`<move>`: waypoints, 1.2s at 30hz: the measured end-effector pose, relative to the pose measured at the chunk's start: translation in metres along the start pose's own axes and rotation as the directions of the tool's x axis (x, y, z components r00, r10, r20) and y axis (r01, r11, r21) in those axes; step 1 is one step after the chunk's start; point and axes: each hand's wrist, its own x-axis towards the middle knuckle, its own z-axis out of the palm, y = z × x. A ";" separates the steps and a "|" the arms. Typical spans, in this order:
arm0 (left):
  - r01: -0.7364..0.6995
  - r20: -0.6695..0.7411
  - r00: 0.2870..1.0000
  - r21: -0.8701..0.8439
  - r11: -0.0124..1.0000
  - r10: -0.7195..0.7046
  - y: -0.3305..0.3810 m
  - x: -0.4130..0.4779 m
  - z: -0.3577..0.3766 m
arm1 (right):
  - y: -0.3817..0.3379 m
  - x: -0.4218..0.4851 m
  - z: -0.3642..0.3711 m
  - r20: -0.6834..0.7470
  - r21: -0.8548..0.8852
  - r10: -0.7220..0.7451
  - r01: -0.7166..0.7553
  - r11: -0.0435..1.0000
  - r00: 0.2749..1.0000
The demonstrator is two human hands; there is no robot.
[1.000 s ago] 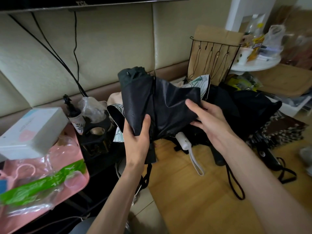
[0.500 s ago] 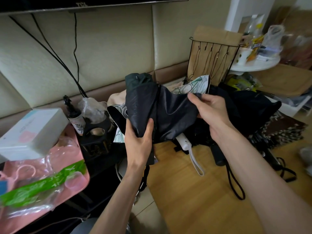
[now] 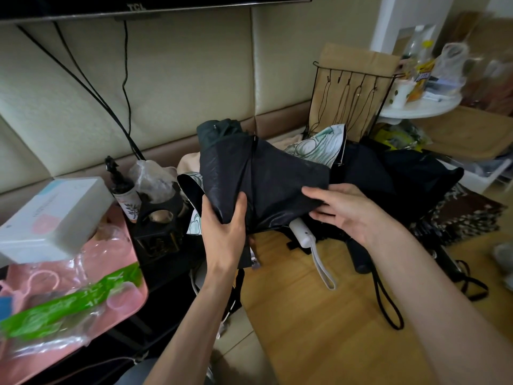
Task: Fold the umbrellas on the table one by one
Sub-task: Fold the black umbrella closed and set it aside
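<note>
A black umbrella (image 3: 266, 179) with loose canopy folds is held up above the wooden table (image 3: 319, 315). My left hand (image 3: 224, 232) grips its lower body, thumb over the fabric. My right hand (image 3: 349, 212) holds a flap of the canopy at its right edge, fingers under the cloth. Behind it lies a white umbrella with green line drawings (image 3: 313, 143), its white handle and strap (image 3: 305, 237) sticking out below. More black umbrellas (image 3: 402, 173) are piled to the right, one with a black handle and cord (image 3: 361, 257).
A pink tray (image 3: 130, 295) with a white box (image 3: 52, 218) and green-labelled plastic sits left. A small bottle (image 3: 125, 195) and dark holder (image 3: 158, 220) stand beside it. A wire rack (image 3: 352, 98) and white round shelf (image 3: 422, 107) are behind; cables hang on the wall.
The black umbrella has tipped lower and spread wider. My right hand slid down from the canopy's upper edge to its lower right flap. My left hand keeps its grip.
</note>
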 end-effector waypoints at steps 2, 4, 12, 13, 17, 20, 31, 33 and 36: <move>-0.019 -0.002 1.000 0.019 1.000 0.019 0.000 0.001 0.002 | 0.005 0.001 -0.002 -0.036 -0.032 -0.092 0.091 0.995 0.995; -0.036 0.004 0.999 0.053 0.998 0.036 -0.001 0.001 0.005 | 0.007 -0.001 -0.001 -0.060 -0.069 -0.202 0.198 0.978 0.977; -0.065 0.028 0.998 0.081 0.995 0.063 -0.016 0.004 0.008 | 0.008 -0.011 0.009 -0.035 -0.057 -0.365 0.363 0.930 0.930; -0.071 0.029 0.997 0.086 0.994 0.069 -0.015 0.003 0.008 | 0.008 -0.012 0.010 -0.023 -0.038 -0.355 0.354 0.935 0.935; -0.065 0.018 0.998 0.086 0.994 0.063 -0.017 0.005 0.007 | 0.006 -0.014 0.010 -0.011 -0.139 -0.320 0.316 0.939 0.947; -0.046 0.003 0.999 0.078 0.996 0.046 -0.019 0.008 0.006 | 0.002 -0.018 0.005 -0.015 -0.175 -0.330 0.322 0.930 0.944; -0.046 0.357 0.934 0.064 0.997 0.021 -0.007 -0.006 0.011 | -0.037 -0.023 0.077 0.205 -0.082 -0.347 0.369 0.926 0.915; 0.006 0.339 0.941 0.053 0.999 -0.024 -0.007 -0.013 0.013 | -0.038 -0.019 0.089 0.338 -0.209 -0.273 0.355 0.911 0.901; 0.147 0.309 0.941 -0.006 0.989 -0.138 -0.004 -0.014 0.014 | -0.037 -0.020 0.086 0.396 -0.142 -0.283 0.363 0.921 0.873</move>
